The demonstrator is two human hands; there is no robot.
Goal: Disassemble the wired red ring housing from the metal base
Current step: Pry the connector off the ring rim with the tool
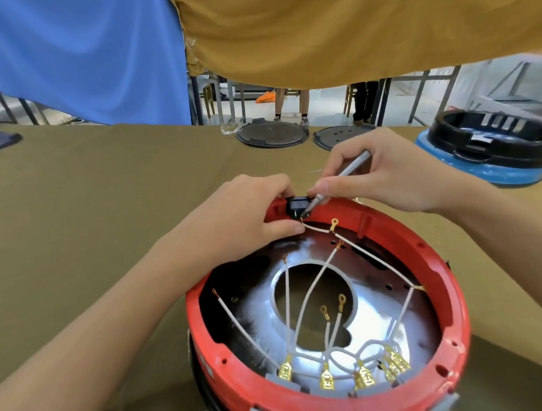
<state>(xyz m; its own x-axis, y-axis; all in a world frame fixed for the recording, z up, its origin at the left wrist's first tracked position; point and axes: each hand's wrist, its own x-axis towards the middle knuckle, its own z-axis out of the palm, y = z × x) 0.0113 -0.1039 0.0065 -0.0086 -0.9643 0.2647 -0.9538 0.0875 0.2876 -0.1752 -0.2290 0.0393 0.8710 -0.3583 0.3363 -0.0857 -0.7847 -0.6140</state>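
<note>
A bench [105, 189] draped in olive-brown cloth filled the head view, with blue [76, 55] and mustard [348, 28] fabric hanging above its far edge and table legs showing in the gap beneath. Broad bare cloth lay open to the left; two dark round lids [272, 134] sat near the far edge, and a blue-and-black appliance body [493, 152] stood well apart at right. The red ring housing [450, 296] sat close to the near edge at centre-right, its low rim partly cut off by the frame, encircling a shiny metal base [373, 322] with a large central hole. White wires [309, 294] crossed the opening, ending in brass spade connectors [327, 380] along the near rim and ring terminals mid-span. At the far rim, the left hand [251, 209] had its grip closed, fingers and thumb pinching a small black socket [298, 206] set into the housing. The right hand [384, 174] gripped a slim silver screwdriver [340, 182], its tip touching the socket.
</note>
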